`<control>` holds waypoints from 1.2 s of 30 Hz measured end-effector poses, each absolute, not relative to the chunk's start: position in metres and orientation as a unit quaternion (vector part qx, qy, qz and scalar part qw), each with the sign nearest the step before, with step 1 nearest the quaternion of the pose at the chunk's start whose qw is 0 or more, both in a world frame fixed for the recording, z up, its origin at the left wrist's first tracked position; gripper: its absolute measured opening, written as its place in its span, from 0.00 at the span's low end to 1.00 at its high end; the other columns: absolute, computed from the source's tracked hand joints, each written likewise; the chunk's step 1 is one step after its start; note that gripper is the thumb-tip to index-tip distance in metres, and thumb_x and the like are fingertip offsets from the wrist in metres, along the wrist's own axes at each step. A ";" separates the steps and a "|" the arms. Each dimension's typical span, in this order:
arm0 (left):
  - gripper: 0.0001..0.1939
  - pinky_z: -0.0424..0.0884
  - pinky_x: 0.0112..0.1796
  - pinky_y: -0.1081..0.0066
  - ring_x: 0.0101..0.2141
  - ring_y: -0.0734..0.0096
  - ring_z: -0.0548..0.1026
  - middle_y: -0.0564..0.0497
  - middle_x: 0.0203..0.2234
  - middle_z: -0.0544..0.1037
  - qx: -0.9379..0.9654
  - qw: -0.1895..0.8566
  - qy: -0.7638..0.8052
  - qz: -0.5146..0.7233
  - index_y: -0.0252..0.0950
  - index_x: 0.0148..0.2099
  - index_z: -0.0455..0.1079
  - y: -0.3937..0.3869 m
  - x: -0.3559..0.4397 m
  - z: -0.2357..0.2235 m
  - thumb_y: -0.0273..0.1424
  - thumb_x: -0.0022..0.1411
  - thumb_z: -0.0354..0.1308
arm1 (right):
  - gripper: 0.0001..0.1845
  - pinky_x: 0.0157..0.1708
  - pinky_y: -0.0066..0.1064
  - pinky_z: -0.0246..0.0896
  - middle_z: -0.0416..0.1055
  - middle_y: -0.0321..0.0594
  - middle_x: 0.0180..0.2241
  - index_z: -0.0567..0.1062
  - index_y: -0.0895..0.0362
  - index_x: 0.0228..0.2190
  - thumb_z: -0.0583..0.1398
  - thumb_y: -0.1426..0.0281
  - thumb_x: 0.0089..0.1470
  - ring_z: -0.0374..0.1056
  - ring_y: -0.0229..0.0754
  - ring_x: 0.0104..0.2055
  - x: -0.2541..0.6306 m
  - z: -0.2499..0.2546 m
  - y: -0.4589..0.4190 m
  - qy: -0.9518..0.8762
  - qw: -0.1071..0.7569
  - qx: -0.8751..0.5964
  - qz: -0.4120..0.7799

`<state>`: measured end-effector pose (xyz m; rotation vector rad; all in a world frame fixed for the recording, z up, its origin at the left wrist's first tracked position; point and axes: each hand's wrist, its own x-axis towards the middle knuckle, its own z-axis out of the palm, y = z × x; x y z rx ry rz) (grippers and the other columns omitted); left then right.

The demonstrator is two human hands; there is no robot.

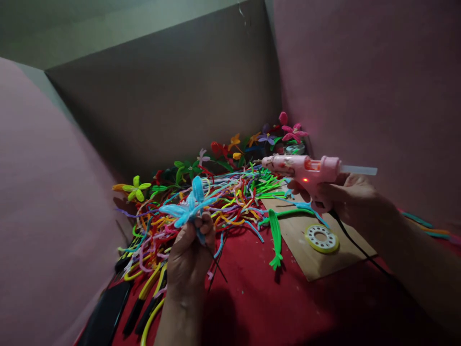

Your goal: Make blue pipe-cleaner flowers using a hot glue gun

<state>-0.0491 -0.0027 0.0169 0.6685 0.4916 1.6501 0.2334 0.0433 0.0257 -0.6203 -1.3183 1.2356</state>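
Note:
Pinched in the fingers of my left hand is a light-blue pipe-cleaner flower, its petals spread above the fist. My right hand is wrapped around the handle of a pink hot glue gun, with a small red light lit on its side. The nozzle points left, apart from the flower. A pale glue stick sticks out of the gun's back. Below the gun, a green pipe-cleaner leaf piece lies on the red cloth.
Loose coloured pipe cleaners heap behind my hands, with finished flowers along the wall. A yellow tape roll sits on a brown board. Pliers and a black phone-like slab lie front left. The gun's black cord trails right.

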 end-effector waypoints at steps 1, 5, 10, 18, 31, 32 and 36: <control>0.02 0.67 0.24 0.83 0.25 0.82 0.67 0.48 0.29 0.72 0.292 0.605 0.212 0.710 0.31 0.30 0.71 -0.003 -0.049 0.017 0.22 0.51 0.59 | 0.15 0.17 0.25 0.49 0.69 0.38 0.22 0.76 0.55 0.31 0.67 0.62 0.38 0.58 0.34 0.21 0.238 0.025 0.041 -0.548 0.592 -0.277 0.522; 0.02 0.67 0.23 0.82 0.24 0.81 0.66 0.48 0.28 0.72 0.299 0.605 0.226 0.703 0.31 0.29 0.71 -0.003 -0.046 0.018 0.22 0.49 0.61 | 0.18 0.17 0.24 0.48 0.71 0.39 0.29 0.75 0.54 0.39 0.65 0.66 0.43 0.57 0.32 0.21 0.248 0.015 0.039 -0.529 0.605 -0.324 0.500; 0.04 0.68 0.23 0.81 0.24 0.81 0.67 0.48 0.27 0.72 0.292 0.597 0.240 0.707 0.30 0.29 0.71 -0.001 -0.046 0.019 0.22 0.47 0.62 | 0.28 0.29 0.29 0.60 0.71 0.43 0.41 0.72 0.55 0.46 0.66 0.62 0.41 0.65 0.39 0.33 0.263 0.002 0.050 -0.623 0.551 -0.387 0.398; 0.04 0.67 0.23 0.81 0.24 0.80 0.67 0.47 0.28 0.73 0.307 0.593 0.262 0.697 0.30 0.28 0.70 -0.001 -0.045 0.018 0.23 0.47 0.62 | 0.27 0.31 0.35 0.58 0.71 0.50 0.36 0.66 0.55 0.51 0.59 0.68 0.47 0.67 0.49 0.35 0.317 -0.024 0.036 -0.701 0.356 -0.614 0.076; 0.08 0.67 0.23 0.82 0.23 0.81 0.67 0.47 0.26 0.74 0.319 0.634 0.237 0.664 0.29 0.29 0.73 -0.008 -0.036 0.014 0.24 0.42 0.66 | 0.14 0.41 0.45 0.58 0.71 0.51 0.40 0.75 0.57 0.38 0.53 0.71 0.49 0.64 0.55 0.43 0.290 -0.018 0.054 -0.762 0.379 -0.523 -0.052; 0.08 0.66 0.22 0.82 0.22 0.81 0.67 0.47 0.25 0.74 0.328 0.635 0.235 0.658 0.29 0.28 0.73 -0.010 -0.035 0.013 0.25 0.42 0.67 | 0.13 0.41 0.43 0.59 0.72 0.48 0.40 0.75 0.55 0.37 0.53 0.71 0.50 0.65 0.52 0.43 0.273 -0.008 0.048 -0.773 0.417 -0.478 0.016; 0.07 0.65 0.19 0.82 0.19 0.82 0.65 0.49 0.21 0.73 0.341 0.659 0.232 0.628 0.30 0.23 0.73 -0.014 -0.030 0.010 0.27 0.41 0.68 | 0.11 0.38 0.35 0.63 0.74 0.42 0.35 0.76 0.56 0.34 0.59 0.65 0.49 0.69 0.42 0.38 0.204 0.027 0.033 -0.737 0.433 -0.318 0.411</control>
